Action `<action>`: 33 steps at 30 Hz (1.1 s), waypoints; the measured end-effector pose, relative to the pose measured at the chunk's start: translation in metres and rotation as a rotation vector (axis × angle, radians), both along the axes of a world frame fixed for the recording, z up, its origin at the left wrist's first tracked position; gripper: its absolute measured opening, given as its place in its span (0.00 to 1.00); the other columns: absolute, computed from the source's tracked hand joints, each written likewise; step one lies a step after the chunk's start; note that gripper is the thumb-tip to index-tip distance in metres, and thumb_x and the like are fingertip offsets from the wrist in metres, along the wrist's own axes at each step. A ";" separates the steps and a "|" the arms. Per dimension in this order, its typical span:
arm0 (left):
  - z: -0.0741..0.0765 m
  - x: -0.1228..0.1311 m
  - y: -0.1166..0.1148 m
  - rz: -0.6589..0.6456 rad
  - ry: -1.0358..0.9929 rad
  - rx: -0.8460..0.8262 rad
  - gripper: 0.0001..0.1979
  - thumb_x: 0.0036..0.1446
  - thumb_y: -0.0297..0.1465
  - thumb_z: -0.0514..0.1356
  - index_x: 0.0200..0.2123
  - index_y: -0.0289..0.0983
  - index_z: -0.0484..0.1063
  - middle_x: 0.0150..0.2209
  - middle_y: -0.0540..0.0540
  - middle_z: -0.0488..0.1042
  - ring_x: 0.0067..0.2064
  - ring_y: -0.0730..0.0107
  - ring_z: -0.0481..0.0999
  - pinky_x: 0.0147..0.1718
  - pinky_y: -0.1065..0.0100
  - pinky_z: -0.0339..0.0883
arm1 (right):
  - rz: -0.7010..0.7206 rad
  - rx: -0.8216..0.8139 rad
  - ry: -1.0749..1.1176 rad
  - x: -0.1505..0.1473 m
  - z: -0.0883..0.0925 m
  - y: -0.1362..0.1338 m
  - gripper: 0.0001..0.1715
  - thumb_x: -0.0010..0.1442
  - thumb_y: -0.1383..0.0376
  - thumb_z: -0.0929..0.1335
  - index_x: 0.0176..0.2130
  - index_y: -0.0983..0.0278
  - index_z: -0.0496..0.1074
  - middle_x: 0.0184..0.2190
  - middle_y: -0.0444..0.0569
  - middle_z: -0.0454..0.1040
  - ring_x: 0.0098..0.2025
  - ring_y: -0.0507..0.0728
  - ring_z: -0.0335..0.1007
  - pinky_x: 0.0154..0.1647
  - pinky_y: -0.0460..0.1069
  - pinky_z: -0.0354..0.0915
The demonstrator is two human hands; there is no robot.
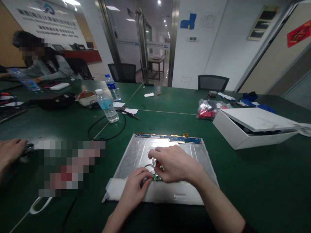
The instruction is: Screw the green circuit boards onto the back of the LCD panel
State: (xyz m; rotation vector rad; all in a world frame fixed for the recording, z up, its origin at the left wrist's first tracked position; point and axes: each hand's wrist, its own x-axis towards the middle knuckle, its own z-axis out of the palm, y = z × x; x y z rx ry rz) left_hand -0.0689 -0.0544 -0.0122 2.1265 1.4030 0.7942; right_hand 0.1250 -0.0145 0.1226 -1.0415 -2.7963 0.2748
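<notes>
A flat silver display panel [128, 158] lies on the table in front of me, with a blue circuit strip [167, 138] along its far edge and a white strip [170, 193] along its near edge. My left hand [137, 181] is closed, thumb and fingers together at the edge of a small green circuit board [157, 177]. Above that board my right hand [172, 163] is curled, fingers pointing down, around a small red tool [158, 163] that is mostly hidden. A thin dark cable [149, 165] loops between the hands.
Another person's hand [12, 155] rests at the left, and a co-worker [48, 61] sits farther back. A white box [243, 136] stands at the right beside a plastic bag [211, 108]. Water bottles [107, 106] and a black cable [91, 124] are at the left.
</notes>
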 end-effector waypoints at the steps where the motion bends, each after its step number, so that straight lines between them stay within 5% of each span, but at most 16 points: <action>1: 0.000 0.000 0.000 -0.001 0.000 0.001 0.09 0.56 0.32 0.56 0.29 0.40 0.76 0.34 0.45 0.75 0.39 0.60 0.74 0.41 0.61 0.67 | 0.013 -0.005 0.013 0.000 0.000 0.000 0.16 0.56 0.64 0.65 0.45 0.63 0.66 0.39 0.49 0.76 0.32 0.55 0.70 0.23 0.48 0.47; 10: 0.000 0.000 0.000 0.008 0.001 -0.010 0.09 0.56 0.32 0.56 0.30 0.40 0.76 0.36 0.45 0.75 0.40 0.59 0.74 0.41 0.61 0.67 | -0.065 0.054 -0.034 -0.006 -0.007 0.002 0.11 0.62 0.59 0.64 0.42 0.63 0.67 0.30 0.47 0.77 0.30 0.55 0.70 0.23 0.49 0.44; 18: 0.001 0.001 0.001 -0.009 0.003 0.004 0.09 0.56 0.31 0.56 0.29 0.40 0.75 0.34 0.45 0.75 0.39 0.60 0.74 0.40 0.62 0.67 | 0.039 0.007 0.038 -0.002 -0.001 0.000 0.14 0.55 0.65 0.65 0.43 0.64 0.66 0.38 0.48 0.75 0.31 0.53 0.68 0.22 0.48 0.46; 27: -0.003 -0.001 0.000 -0.004 0.004 -0.005 0.08 0.56 0.31 0.56 0.31 0.40 0.76 0.37 0.45 0.75 0.41 0.59 0.73 0.42 0.60 0.66 | -0.067 0.049 -0.018 -0.006 -0.008 0.004 0.12 0.60 0.58 0.65 0.42 0.63 0.68 0.30 0.47 0.76 0.29 0.54 0.69 0.23 0.48 0.43; 33: 0.000 0.000 0.001 0.001 -0.006 -0.023 0.08 0.56 0.31 0.56 0.30 0.40 0.76 0.36 0.45 0.75 0.40 0.59 0.74 0.41 0.61 0.67 | 0.023 0.013 0.042 -0.004 -0.003 0.000 0.14 0.54 0.65 0.64 0.42 0.64 0.65 0.34 0.47 0.75 0.29 0.53 0.67 0.21 0.48 0.44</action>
